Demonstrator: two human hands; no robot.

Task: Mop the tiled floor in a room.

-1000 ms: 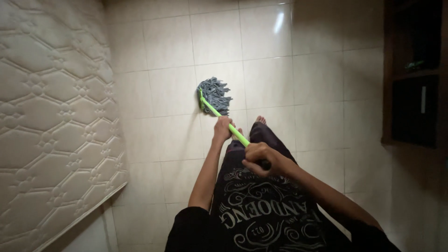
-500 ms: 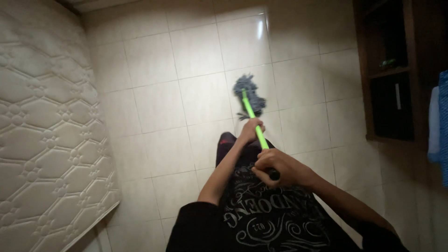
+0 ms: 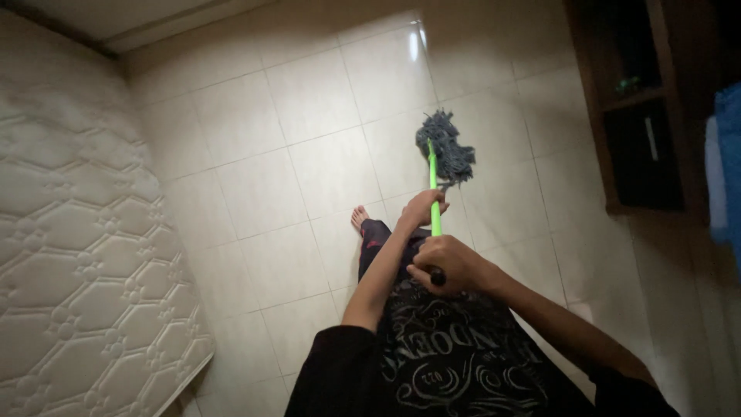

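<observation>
- The right hand (image 3: 451,262) is wrapped in a closed fist around the upper end of a bright green mop handle (image 3: 434,193), with the fingers curled fully over it and the dark end cap of the handle seen just below the knuckles.
- The left hand (image 3: 421,208) is closed around the same handle further down, just ahead of the right hand, with the thumb side turned toward the mop head.
- The handle is gripped by both hands, which are set close together but apart, and it is seen running almost straight away from the body.
- The grey string mop head (image 3: 446,147) is found at the far end of the handle, lying on the pale glossy tiled floor (image 3: 309,154), right of the frame's middle.
- A bare foot (image 3: 360,217) is planted on the tiles to the left of the hands, below dark trousers.
- A black shirt with a pale swirling print (image 3: 455,355) is seen beneath the arms.
- A quilted cream mattress (image 3: 77,255) is seen filling the left side.
- A dark wooden shelf unit (image 3: 641,116) is placed at the right edge, well apart from the mop head.
</observation>
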